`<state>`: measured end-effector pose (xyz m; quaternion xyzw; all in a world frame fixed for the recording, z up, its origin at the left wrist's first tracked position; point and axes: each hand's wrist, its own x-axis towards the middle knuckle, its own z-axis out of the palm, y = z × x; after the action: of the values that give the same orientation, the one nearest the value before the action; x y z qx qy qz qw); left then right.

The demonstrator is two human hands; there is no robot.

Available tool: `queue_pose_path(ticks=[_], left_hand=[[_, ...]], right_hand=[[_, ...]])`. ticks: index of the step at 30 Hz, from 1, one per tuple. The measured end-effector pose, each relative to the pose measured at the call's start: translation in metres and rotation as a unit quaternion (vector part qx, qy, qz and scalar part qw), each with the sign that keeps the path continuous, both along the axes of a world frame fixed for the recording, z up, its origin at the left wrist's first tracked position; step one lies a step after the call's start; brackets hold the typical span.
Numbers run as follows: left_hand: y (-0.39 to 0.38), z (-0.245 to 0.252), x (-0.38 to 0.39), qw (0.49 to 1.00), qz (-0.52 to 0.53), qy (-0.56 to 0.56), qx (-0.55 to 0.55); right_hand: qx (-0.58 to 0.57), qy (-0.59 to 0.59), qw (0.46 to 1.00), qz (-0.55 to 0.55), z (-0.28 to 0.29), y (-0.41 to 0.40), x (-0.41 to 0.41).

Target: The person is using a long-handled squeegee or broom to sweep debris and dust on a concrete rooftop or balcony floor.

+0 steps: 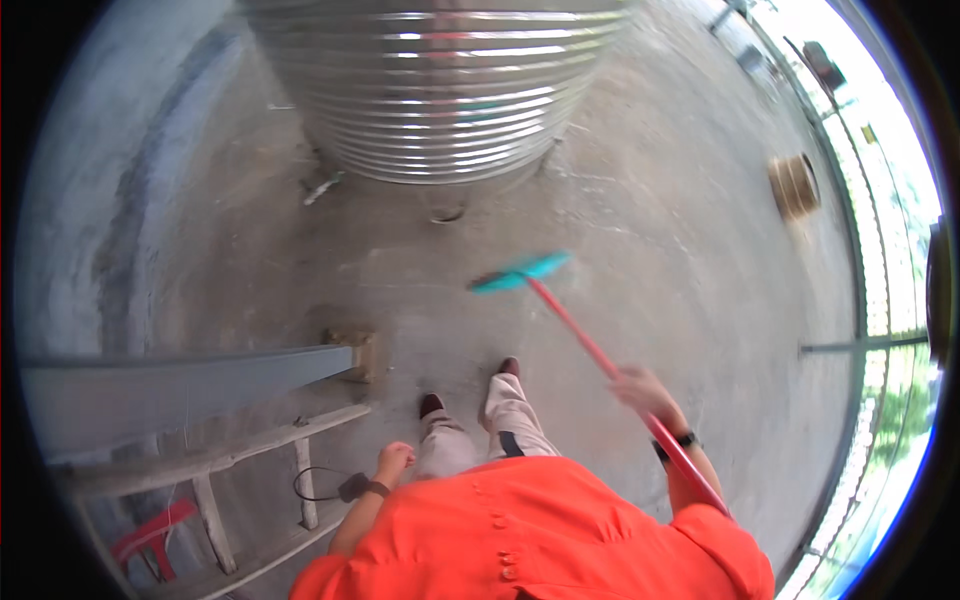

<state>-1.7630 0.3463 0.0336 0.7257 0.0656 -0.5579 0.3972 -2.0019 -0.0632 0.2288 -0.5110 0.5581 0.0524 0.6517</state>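
Note:
My right hand (643,390) is wrapped around the red pole (577,331) of a floor broom or squeegee. The tool's teal head (525,271) is blurred, off the right front of my feet, at or just above the concrete floor (645,285); contact cannot be told. The pole's upper end runs back along my right forearm. At my left side, my left hand (396,456) hangs with curled fingers and nothing visible in it. A wooden ladder (210,461) lies or leans to its left, near a dark object with a black loop (330,486).
A ribbed metal tank (450,97) stands ahead, with a small pipe fitting (322,189) at its lower left. A grey steel column (225,375) is on the left. A red object (157,536) shows through the ladder. At right are a tan bucket-like container (795,186) and metal fencing (862,341).

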Motion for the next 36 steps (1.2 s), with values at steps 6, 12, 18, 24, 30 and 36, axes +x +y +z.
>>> queue_pose_path(ticks=[6,12,18,24,30,36], left_hand=[[-0.07,0.012,-0.021,0.999,0.011,0.02,0.024],[-0.16,0.038,-0.053,0.998,-0.006,0.048,-0.027],[-0.202,0.025,-0.054,0.997,-0.063,0.031,-0.029],[-0.227,0.024,-0.043,0.997,-0.065,0.027,-0.025],[-0.216,0.014,-0.034,0.994,-0.103,0.024,-0.01],[-0.201,0.031,-0.022,0.993,-0.12,-0.013,0.004]], right_hand=[[0.001,-0.082,0.978,0.191,-0.111,-0.053,0.108],[0.011,0.022,0.998,0.056,-0.11,-0.096,-0.015],[-0.008,0.176,0.983,-0.056,-0.022,-0.107,-0.176],[-0.042,0.15,0.982,-0.104,0.027,-0.113,-0.171],[-0.021,-0.009,0.998,-0.052,-0.069,-0.171,-0.058],[0.019,-0.108,0.991,-0.071,-0.148,-0.21,0.036]])
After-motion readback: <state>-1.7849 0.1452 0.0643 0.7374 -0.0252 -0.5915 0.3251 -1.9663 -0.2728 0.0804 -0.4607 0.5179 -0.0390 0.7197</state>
